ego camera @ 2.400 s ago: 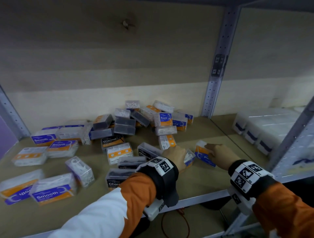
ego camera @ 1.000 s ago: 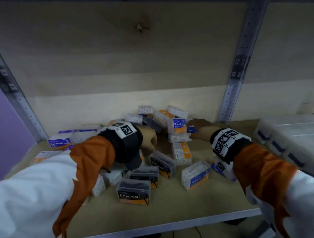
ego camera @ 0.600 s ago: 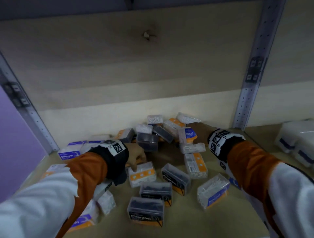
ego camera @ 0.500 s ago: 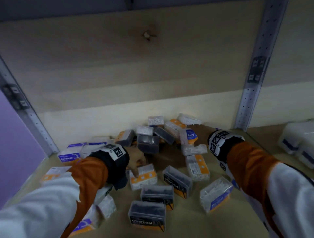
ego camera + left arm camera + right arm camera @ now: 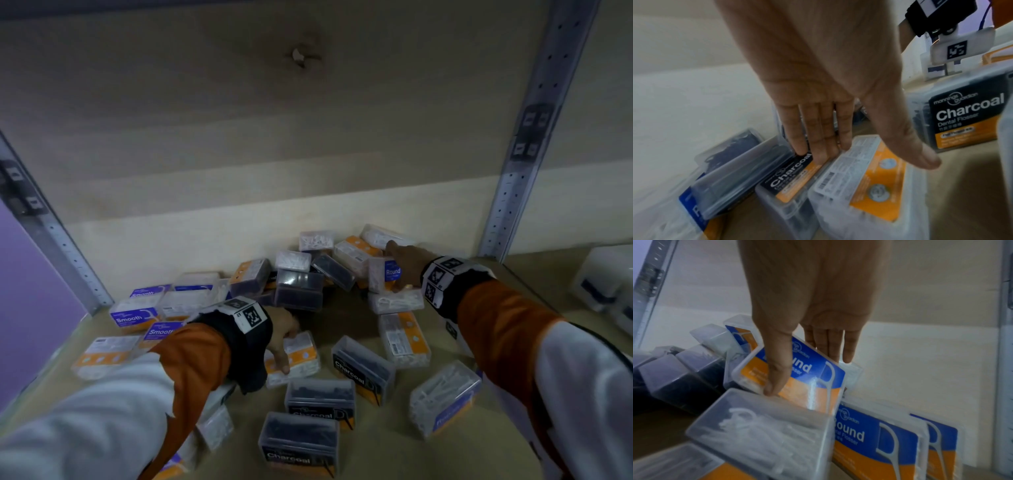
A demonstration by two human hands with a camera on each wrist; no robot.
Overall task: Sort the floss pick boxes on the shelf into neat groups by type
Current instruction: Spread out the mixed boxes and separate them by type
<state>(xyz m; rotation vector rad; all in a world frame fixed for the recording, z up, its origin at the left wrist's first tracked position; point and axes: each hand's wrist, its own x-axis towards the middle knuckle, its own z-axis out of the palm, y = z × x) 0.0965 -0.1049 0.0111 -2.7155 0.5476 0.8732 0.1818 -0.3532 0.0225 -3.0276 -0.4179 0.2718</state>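
right hand [image 5: 818, 331] is at the back right of the pile, pinching an upright blue-and-orange round box [image 5: 797, 378]: thumb [image 5: 777, 374] flat on the label face, four fingers [image 5: 835, 345] behind the top edge. so this hand is clamped on that box, not spread. in the head view the same right hand [image 5: 406, 265] sits on the round box [image 5: 385, 275], which stands on edge near the back wall with its long axis roughly left-right and its label facing the person. more round boxes [image 5: 875, 444] stand in a row just to its right, labels facing the same way; that looks like the round group, so the held box lies just left of its spot and probably only needs a short slide right, kept upright. a clear box of white picks [image 5: 760, 433] lies flat in front of it, touching its lower edge; could snag.

left hand [image 5: 818, 113] is spread, fingers straight and together, fingertips [image 5: 824, 152] pressing down at the seam between a charcoal box [image 5: 791, 177] and an orange-label box [image 5: 865, 181] beside it. thumb out to the side, curled round nothing. in the head view the left hand [image 5: 282, 337] rests on the orange-label box [image 5: 298, 356] near shelf centre. other charcoal boxes [image 5: 363, 368] lie to its right and nearer the front, smooth boxes [image 5: 135, 313] far left.

shelf [image 5: 394, 455] is mostly unsorted; the right hand is nearer to finishing a placement.
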